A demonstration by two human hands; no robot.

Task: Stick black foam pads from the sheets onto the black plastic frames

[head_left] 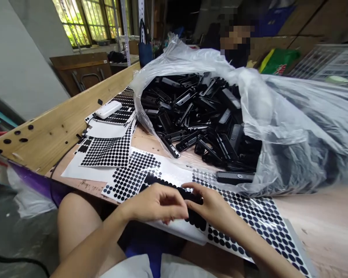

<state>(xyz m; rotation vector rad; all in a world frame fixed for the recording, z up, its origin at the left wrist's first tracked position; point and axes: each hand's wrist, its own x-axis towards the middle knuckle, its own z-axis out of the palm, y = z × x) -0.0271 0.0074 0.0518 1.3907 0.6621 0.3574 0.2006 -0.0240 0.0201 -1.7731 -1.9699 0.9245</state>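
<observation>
My left hand (156, 202) and my right hand (210, 206) meet at the table's front edge over a white sheet of black round stickers (258, 220). Both hands have their fingers curled together around a small black plastic part (193, 197) that shows between them. The part is mostly hidden by my fingers. A big clear plastic bag (278, 116) full of black plastic parts (203, 116) lies open just beyond my hands, with one black part (234, 177) at its mouth.
More sticker sheets (110, 150) are spread over the left of the wooden table (330, 224). A white oblong object (108, 109) lies on one sheet. Another person (236, 42) sits behind the bag. A raised wooden board (60, 123) runs along the left.
</observation>
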